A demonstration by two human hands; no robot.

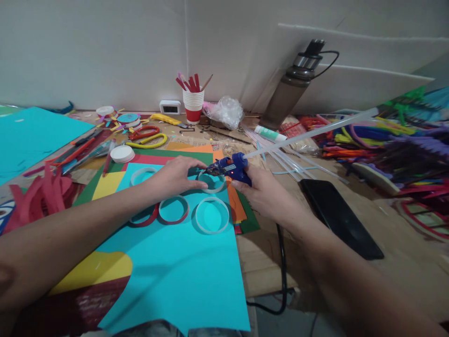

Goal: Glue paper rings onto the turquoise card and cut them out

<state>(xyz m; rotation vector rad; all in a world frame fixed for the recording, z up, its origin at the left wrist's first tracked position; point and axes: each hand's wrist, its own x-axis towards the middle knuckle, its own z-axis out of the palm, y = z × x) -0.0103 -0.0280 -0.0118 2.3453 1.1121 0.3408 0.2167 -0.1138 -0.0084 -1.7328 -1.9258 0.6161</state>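
Observation:
My right hand [257, 189] is wrapped round a blue glue gun [233, 167] with a long clear glue stick in its back. The gun's nozzle points left, over the rim of a white ring [211, 182] on a turquoise sheet [182, 276]. My left hand [180, 175] reaches to that ring's left side, thumb and fingers apart around its edge; whether they touch it is hard to tell. Nearer me on the sheet lie another white ring [197, 216] and a red-edged ring [174, 222]. Further rings are partly hidden by my left forearm.
A black phone [340, 217] lies right of my right hand, and a black cable [282, 267] hangs over the table edge. Behind stand a cup [193, 105] of red strips and a tilted bottle [289, 96]. Scissors [149, 140] and a white lid [122, 153] lie left.

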